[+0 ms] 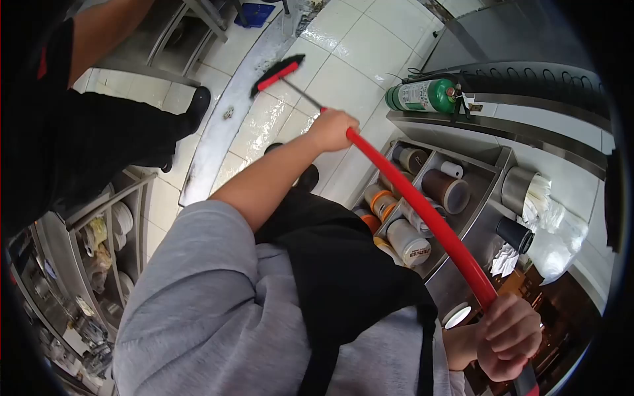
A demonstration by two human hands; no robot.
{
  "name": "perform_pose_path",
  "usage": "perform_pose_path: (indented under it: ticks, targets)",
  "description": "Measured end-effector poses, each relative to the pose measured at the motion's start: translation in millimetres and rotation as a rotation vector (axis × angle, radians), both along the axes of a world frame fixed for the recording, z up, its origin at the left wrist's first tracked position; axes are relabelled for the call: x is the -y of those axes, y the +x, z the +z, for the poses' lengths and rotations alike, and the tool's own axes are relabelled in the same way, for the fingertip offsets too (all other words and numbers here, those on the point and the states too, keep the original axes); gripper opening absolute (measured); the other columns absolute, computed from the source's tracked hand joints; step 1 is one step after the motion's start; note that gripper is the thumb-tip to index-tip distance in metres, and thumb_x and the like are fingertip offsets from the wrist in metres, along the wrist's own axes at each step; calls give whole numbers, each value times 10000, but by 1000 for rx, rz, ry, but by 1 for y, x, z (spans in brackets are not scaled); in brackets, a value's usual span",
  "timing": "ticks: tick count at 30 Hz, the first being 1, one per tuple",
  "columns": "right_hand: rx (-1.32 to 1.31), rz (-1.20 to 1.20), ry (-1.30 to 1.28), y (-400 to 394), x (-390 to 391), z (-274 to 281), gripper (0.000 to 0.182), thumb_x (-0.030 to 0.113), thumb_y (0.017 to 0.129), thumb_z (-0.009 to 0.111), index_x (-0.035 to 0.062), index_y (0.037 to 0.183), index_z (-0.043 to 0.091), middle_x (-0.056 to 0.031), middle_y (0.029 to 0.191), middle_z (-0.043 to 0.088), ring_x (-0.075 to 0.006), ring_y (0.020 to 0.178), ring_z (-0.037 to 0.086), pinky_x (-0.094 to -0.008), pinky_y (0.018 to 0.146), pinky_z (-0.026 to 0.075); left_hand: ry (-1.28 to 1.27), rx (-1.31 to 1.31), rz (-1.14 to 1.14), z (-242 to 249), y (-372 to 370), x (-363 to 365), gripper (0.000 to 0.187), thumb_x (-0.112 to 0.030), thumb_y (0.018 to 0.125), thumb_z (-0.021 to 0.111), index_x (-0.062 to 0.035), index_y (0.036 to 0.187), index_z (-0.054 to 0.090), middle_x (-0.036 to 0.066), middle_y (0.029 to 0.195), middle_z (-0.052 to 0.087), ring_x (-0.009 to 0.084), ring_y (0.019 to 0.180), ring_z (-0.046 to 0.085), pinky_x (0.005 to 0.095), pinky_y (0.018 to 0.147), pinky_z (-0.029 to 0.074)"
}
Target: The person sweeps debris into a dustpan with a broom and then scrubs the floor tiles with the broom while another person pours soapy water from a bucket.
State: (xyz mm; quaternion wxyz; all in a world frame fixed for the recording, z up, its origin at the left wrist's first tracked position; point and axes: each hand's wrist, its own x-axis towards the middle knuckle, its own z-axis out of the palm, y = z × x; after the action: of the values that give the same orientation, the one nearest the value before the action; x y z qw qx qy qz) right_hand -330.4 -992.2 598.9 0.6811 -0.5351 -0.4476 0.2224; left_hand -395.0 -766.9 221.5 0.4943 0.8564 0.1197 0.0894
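Observation:
My left hand [333, 129] is closed around the lower part of a red broom handle [416, 198]. Near the handle's upper end, my right hand [508, 336] grips it with curled fingers. The broom head [279, 76], red with dark bristles, rests on the floor at the edge of a strip of white foam [228, 112]. Around it the pale floor tiles [356, 66] look wet and shiny.
Another person in dark trousers [119, 132] stands at the left, a shoe [198, 105] beside the foam. On the right are a green gas cylinder [422, 96] and a metal shelf unit [489, 191] with several containers. A shelf with plates [122, 221] stands lower left.

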Motion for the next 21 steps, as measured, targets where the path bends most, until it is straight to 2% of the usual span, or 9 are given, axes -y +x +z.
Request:
perform_pose_path:
  ticks: [2,3,5,6,10,14,17,19,21]
  targets:
    - [39,75,-25,10,12,-1,348,211,815,553,180,523,365,78,396,391,-40,346,394,-199,476,362,151,-31,128,-3,15,3,122,-142,710,610,-81,621,551,112,664,602,342,714,590,448,664,471]
    - [90,31,12,16,19,6,345,216,809,569,173,523,380,75,397,415,-46,328,397,-206,428,360,150,21,126,-2,25,13,88,-118,682,613,-89,625,552,106,681,602,337,741,580,445,671,467]
    - [124,154,-21,22,15,30,376,253,920,438,154,577,321,51,470,294,-87,422,313,-292,503,338,80,149,161,2,45,42,59,-110,659,618,-88,652,564,108,721,611,338,752,583,452,681,469]
    - [151,207,-40,26,19,41,381,270,930,428,151,583,325,48,481,293,-88,440,316,-293,504,332,22,100,151,10,56,58,45,-118,661,627,-97,679,592,102,728,613,338,779,589,446,697,476]
    - [210,373,-56,42,27,77,443,379,974,360,146,600,325,52,492,287,-85,434,296,-280,500,324,-85,-9,79,50,66,104,122,-259,720,657,-139,739,672,106,758,654,334,770,634,444,706,503]
    - [71,558,45,58,24,77,445,389,960,429,147,599,333,68,458,279,-74,380,278,-259,466,310,-53,-71,40,63,21,114,225,-303,769,637,-96,686,610,130,712,630,345,731,621,458,669,476]
    - [-121,649,87,59,12,48,456,325,932,508,145,557,323,69,430,304,-57,346,283,-248,417,298,-76,-146,6,34,-48,118,257,-307,772,637,-81,679,559,147,671,598,357,709,604,470,678,458]
    - [-358,552,96,75,38,22,359,231,809,587,155,518,391,63,405,449,-58,301,392,-219,361,339,-86,-185,92,15,-106,125,253,-294,776,632,-80,675,544,151,662,583,364,685,592,474,665,456]
    - [-429,680,71,55,4,-22,318,95,837,623,37,546,508,9,435,476,-92,338,476,-294,424,470,-79,-289,125,-12,-167,132,285,-302,817,610,-67,671,541,159,683,588,382,700,594,470,646,466]
